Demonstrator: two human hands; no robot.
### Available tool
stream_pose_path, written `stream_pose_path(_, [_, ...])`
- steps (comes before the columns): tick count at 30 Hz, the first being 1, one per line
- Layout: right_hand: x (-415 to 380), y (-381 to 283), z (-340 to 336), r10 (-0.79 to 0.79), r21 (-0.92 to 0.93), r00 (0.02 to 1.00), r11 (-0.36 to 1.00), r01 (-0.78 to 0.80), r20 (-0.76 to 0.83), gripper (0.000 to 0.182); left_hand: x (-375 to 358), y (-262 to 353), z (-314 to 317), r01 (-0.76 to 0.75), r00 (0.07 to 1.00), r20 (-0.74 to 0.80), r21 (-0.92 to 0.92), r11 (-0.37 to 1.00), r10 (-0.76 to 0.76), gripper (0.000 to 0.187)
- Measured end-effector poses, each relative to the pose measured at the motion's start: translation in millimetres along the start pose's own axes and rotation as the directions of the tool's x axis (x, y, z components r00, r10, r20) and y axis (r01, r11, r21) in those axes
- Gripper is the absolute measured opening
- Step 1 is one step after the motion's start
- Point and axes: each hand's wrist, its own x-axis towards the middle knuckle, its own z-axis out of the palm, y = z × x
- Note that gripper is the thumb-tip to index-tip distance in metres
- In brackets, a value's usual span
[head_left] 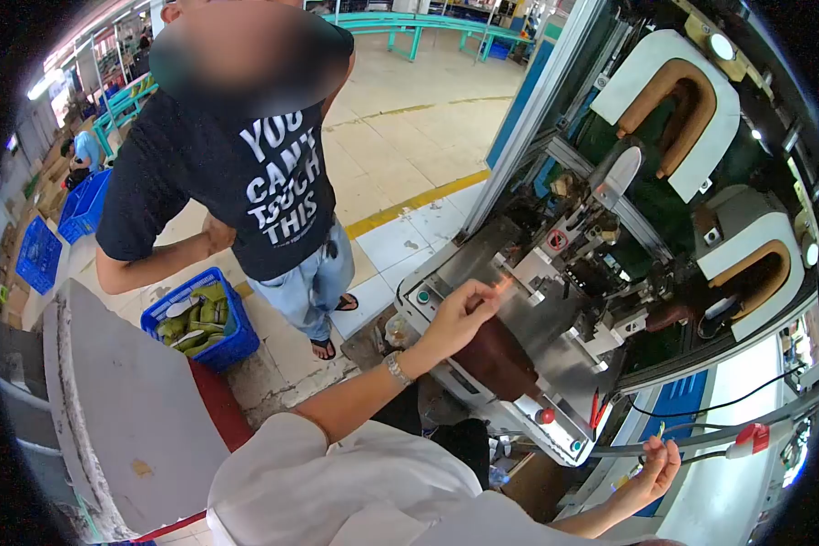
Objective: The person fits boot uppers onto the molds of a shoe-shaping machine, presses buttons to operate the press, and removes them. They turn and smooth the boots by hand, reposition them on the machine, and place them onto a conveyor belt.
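Note:
My left hand, with a watch on its wrist, is over the metal bed of a machine. Its fingertips are pinched together; a faint orange glow shows beside them, and whatever they hold is too small to name. Just below that hand lies a smooth dark brown piece, partly covered by it. Out at the lower right, my right hand is raised with its thumb and fingers closed. A tiny yellowish bit shows at those fingertips, too small to identify.
The machine has a red button, green buttons and U-shaped brown pads. Red-handled pliers lie at its edge. A person in a black T-shirt stands opposite, beside a blue crate of green items. A grey surface is at left.

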Motion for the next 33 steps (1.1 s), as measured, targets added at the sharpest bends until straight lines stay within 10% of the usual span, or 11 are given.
stream_pose_path(8, [-2,-1,-11,-0.099,-0.014,0.995,0.995,0.098,-0.018,0.021,-3,18,-20,0.043,0.997,-0.071,0.0,0.999,-0.043,0.018])
stream_pose_path(10, [1,-12,-14,-0.045,-0.109,0.996,0.993,0.037,-0.075,0.021,-7,25,-23,-0.014,0.989,-0.138,0.289,0.957,0.056,0.019])
stream_pose_path(18, [36,-41,-26,-0.206,-0.057,0.963,0.978,0.199,-0.177,0.016,-9,35,-12,0.209,0.977,0.042,-0.043,0.977,-0.207,0.014])
stream_pose_path(33, [135,-46,29,-0.544,-0.594,0.763,0.5,0.63,0.35,0.031,-24,35,50,0.27,0.845,0.446,0.118,0.956,-0.294,0.016])
